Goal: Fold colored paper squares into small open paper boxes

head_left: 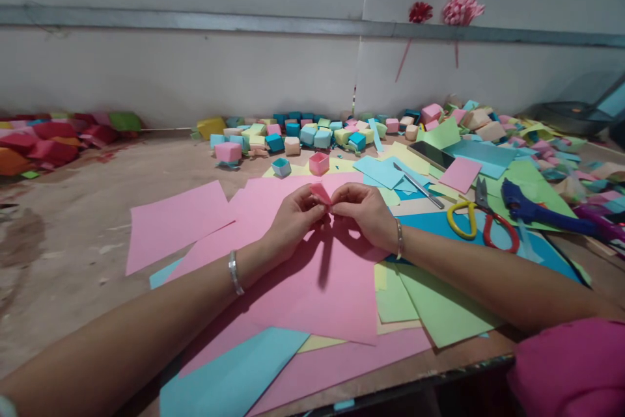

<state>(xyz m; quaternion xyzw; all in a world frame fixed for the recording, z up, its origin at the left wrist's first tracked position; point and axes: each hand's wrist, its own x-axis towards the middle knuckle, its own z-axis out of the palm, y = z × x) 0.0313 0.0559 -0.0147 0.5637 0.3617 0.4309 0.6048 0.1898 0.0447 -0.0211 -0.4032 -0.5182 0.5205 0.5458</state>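
Between my fingertips is a small folded piece of pink paper (321, 193), held above large pink sheets (312, 293). My left hand (297, 216) pinches it from the left, thumb and finger closed. From the other side my right hand (360, 209) grips its right edge in a pinch; the lower part of the paper is hidden by the fingers. Just beyond my hands stand a small open pink paper box (319, 163) and a light blue one (282, 167).
Many coloured paper boxes (307, 136) line the wall. To the right lie a pen-like metal tool (418, 185), scissors (482, 218), a blue glue gun (541, 210) and a phone (431, 155). Green sheets (444, 303) and a blue sheet (234, 375) lie nearer. Paper flowers (463, 8) hang at the rail.
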